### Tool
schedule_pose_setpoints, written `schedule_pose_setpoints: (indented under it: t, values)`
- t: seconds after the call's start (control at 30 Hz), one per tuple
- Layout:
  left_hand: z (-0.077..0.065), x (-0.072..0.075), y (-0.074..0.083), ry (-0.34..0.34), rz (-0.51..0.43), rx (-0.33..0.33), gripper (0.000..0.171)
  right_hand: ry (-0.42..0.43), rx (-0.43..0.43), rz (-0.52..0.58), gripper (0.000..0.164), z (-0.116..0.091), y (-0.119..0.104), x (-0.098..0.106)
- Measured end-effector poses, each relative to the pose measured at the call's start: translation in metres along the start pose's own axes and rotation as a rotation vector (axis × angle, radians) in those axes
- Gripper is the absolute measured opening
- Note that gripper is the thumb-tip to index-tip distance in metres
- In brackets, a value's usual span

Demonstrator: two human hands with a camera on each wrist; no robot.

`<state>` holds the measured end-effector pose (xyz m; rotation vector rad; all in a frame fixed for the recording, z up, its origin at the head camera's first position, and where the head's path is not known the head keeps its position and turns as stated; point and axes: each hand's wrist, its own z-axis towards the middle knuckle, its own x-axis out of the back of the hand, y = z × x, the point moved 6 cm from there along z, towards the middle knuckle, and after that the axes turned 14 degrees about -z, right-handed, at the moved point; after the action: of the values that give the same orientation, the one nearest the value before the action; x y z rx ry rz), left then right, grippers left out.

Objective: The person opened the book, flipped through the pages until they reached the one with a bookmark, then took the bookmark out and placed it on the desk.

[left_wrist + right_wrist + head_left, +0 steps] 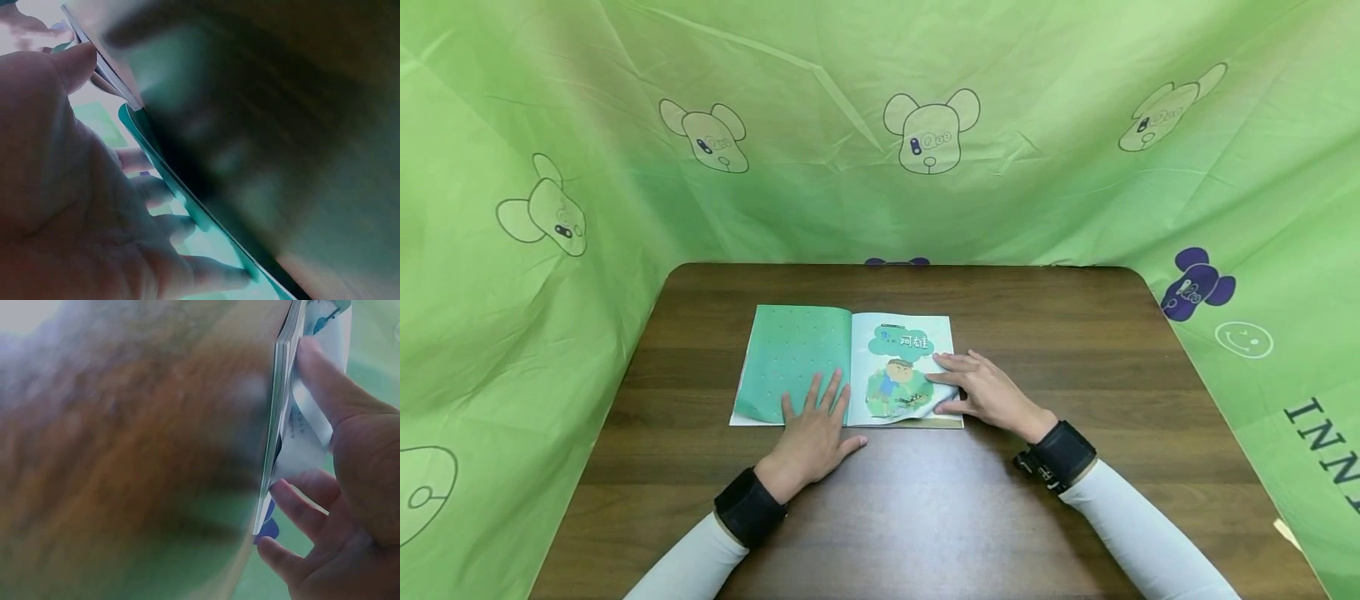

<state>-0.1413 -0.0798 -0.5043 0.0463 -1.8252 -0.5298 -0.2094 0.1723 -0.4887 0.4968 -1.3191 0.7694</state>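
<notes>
A thin picture book (901, 371) lies spread on the table, with a plain green left page (797, 346) and an illustrated white right page (917, 325). My left hand (811, 446) rests on the lower part of the green page, fingers spread and thumb off the bottom edge. In the left wrist view those fingers (169, 228) touch the green sheet. At the right edge, my right hand (988, 396) touches the white page with extended fingers, thumb near the lower corner. This corner bulges upward; in the right wrist view the bent page (312, 415) shows beside the thumb.
The book lies on a brown wooden table (1075, 333). Green cloth (820, 200) printed with bear heads surrounds the table's back and sides. Both wrists wear black bands (1060, 454) over white sleeves. A small pale object (1287, 533) sits at the right table edge.
</notes>
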Motion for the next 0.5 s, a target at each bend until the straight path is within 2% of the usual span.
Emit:
schedule_pose_setpoints:
  t: [0.27,0.5]
  values:
    - [0.003,0.003,0.004,0.003,-0.004,-0.013,0.088,-0.005,-0.021,-0.040,0.050,0.009,0.001,0.002]
    - [0.010,0.007,0.011,0.048,-0.015,0.008,0.084,-0.040,-0.056,-0.049,0.044,0.015,-0.001,0.006]
